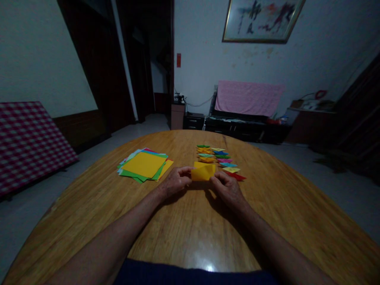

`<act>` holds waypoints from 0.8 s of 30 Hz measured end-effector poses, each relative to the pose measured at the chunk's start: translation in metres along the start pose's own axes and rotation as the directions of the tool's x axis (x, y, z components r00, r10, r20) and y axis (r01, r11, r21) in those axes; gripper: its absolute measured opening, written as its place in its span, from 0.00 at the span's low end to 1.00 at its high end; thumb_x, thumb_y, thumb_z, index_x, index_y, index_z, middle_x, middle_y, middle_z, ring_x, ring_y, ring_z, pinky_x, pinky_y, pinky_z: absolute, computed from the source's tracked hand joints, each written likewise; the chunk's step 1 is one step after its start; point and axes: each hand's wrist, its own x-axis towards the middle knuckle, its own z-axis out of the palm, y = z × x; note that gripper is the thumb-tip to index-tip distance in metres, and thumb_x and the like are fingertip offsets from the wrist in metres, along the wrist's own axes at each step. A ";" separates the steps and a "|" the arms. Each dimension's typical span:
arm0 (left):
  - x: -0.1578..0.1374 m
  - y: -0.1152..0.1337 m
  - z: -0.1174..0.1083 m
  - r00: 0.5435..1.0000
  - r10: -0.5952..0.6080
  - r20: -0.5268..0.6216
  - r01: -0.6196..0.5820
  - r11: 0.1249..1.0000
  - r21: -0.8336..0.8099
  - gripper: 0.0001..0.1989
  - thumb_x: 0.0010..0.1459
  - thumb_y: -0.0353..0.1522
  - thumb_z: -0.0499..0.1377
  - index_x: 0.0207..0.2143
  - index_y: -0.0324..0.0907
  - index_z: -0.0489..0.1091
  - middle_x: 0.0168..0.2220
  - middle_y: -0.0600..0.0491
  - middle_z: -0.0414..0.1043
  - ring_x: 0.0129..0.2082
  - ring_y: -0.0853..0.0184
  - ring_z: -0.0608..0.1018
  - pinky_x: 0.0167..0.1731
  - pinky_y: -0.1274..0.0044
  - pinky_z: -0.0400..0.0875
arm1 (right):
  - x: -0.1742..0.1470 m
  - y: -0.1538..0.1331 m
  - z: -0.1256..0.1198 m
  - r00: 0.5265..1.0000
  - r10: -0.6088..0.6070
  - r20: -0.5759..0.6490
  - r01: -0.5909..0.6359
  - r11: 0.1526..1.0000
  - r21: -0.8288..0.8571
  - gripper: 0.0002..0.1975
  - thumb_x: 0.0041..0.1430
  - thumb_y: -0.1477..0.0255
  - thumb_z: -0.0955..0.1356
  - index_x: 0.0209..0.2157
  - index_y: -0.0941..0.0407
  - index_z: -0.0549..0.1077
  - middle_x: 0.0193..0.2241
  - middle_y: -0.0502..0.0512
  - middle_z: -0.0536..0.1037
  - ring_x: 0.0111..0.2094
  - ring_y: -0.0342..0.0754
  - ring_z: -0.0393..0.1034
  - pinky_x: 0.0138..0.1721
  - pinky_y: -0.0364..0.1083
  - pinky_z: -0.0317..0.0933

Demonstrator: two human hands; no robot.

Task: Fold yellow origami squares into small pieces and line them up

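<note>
A yellow sheet of paper [203, 172], partly folded over, is held up just above the table between both hands. My left hand [177, 181] pinches its left edge between thumb and fingers. At the right edge, my right hand [228, 187] grips the paper the same way. Behind it stand two rows of small folded paper boats [223, 156] in green, orange, blue, pink, yellow and red. The red boat [238, 176] lies closest to my right hand. Left of my left hand is a loose stack of coloured paper squares [144, 164], a yellow one on top.
The round wooden table [190, 229] fills the foreground. Beyond it, a low black cabinet [237, 128] carries something draped with a pink cloth [249, 97]. A red checked cloth [32, 146] hangs at the far left. A framed picture [263, 19] is on the wall.
</note>
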 end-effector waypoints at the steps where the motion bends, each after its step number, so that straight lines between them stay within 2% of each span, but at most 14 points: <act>1: -0.001 0.002 -0.001 1.000 -0.011 -0.009 0.011 1.000 0.020 0.24 0.41 0.26 0.58 0.45 0.39 0.74 0.32 0.50 0.74 0.25 0.72 0.70 0.24 0.81 0.61 | 0.000 0.002 0.000 1.000 0.012 -0.015 -0.012 1.000 -0.009 0.10 0.55 0.64 0.64 0.28 0.55 0.74 0.26 0.53 0.73 0.30 0.47 0.67 0.28 0.44 0.63; 4: -0.001 0.005 -0.004 0.999 0.026 -0.048 -0.024 0.998 0.053 0.18 0.43 0.30 0.61 0.40 0.38 0.76 0.30 0.51 0.74 0.25 0.72 0.70 0.25 0.80 0.62 | 0.001 0.003 -0.001 0.998 0.030 -0.055 -0.035 0.996 -0.076 0.10 0.54 0.65 0.65 0.28 0.56 0.74 0.27 0.53 0.74 0.30 0.47 0.67 0.29 0.44 0.63; 6: -0.001 0.005 -0.005 0.998 0.038 -0.050 -0.035 0.998 0.047 0.18 0.45 0.32 0.61 0.40 0.38 0.76 0.29 0.51 0.74 0.24 0.72 0.70 0.25 0.80 0.62 | 0.001 0.001 -0.002 0.998 0.022 -0.058 -0.028 0.994 -0.105 0.10 0.54 0.66 0.65 0.27 0.56 0.74 0.26 0.53 0.73 0.30 0.47 0.67 0.29 0.44 0.62; 9: -0.001 0.004 -0.004 0.998 0.029 -0.052 -0.028 0.999 0.020 0.19 0.44 0.33 0.63 0.42 0.39 0.75 0.30 0.51 0.75 0.24 0.72 0.71 0.25 0.80 0.63 | 0.000 -0.005 -0.002 0.999 -0.015 -0.041 0.008 0.986 -0.166 0.10 0.54 0.67 0.64 0.27 0.56 0.74 0.26 0.53 0.73 0.29 0.47 0.67 0.30 0.45 0.62; 12: -0.001 0.004 -0.001 0.996 0.068 -0.064 -0.069 0.997 -0.018 0.16 0.45 0.35 0.63 0.37 0.37 0.76 0.30 0.50 0.74 0.25 0.71 0.72 0.26 0.79 0.64 | -0.002 -0.012 -0.001 0.998 -0.063 -0.008 0.060 0.974 -0.221 0.09 0.54 0.69 0.64 0.29 0.56 0.75 0.28 0.53 0.74 0.32 0.48 0.68 0.34 0.47 0.63; 17: 0.000 0.007 0.004 0.978 0.121 -0.167 -0.118 0.993 0.028 0.11 0.43 0.35 0.63 0.26 0.35 0.75 0.24 0.53 0.71 0.23 0.72 0.70 0.24 0.80 0.62 | -0.003 -0.017 0.001 0.997 -0.071 -0.022 0.068 0.990 -0.127 0.09 0.55 0.68 0.64 0.32 0.56 0.74 0.32 0.54 0.75 0.35 0.48 0.70 0.37 0.47 0.64; 22: 0.000 0.005 0.008 0.964 0.191 -0.187 -0.168 0.977 0.133 0.07 0.43 0.33 0.62 0.23 0.36 0.74 0.24 0.54 0.69 0.24 0.72 0.69 0.24 0.81 0.61 | -0.002 -0.014 0.005 0.995 -0.006 -0.097 0.004 1.000 -0.016 0.11 0.56 0.62 0.66 0.32 0.56 0.72 0.30 0.53 0.75 0.32 0.47 0.69 0.32 0.45 0.64; 24: 0.000 0.004 0.010 0.968 0.175 -0.178 -0.153 0.979 0.132 0.07 0.44 0.32 0.62 0.23 0.36 0.74 0.24 0.54 0.69 0.24 0.72 0.69 0.24 0.80 0.62 | -0.002 -0.012 0.006 0.992 0.007 -0.127 -0.007 1.000 -0.001 0.11 0.55 0.62 0.66 0.31 0.56 0.72 0.28 0.53 0.74 0.31 0.47 0.68 0.31 0.45 0.63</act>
